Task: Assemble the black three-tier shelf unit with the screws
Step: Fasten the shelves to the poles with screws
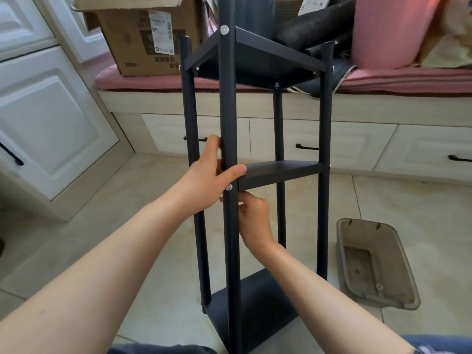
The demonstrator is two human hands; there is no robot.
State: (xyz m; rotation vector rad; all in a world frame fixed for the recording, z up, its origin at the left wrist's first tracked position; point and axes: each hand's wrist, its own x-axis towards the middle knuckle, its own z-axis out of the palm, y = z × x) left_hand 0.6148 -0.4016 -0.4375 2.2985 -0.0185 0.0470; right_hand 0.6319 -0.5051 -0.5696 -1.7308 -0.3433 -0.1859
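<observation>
The black shelf unit [278, 62] stands upright on the tiled floor with its four round posts and three boards in place. My left hand [207, 180] grips the nearest post [227, 111] just above the middle board [281, 172], thumb across the post's front. A silver screw [229, 187] sticks out of that post right below my thumb. My right hand [255, 218] is behind the same post, under the middle board's near corner, fingers curled; what it holds is hidden. Another screw head [224, 29] shows at the top tier.
A translucent grey plastic tray [398, 300] lies on the floor to the right with a small part inside. Behind the unit is a bench with a pink cushion [158, 80], a cardboard box [150, 39] and drawers [357, 146]. White cabinets [43, 118] stand at left.
</observation>
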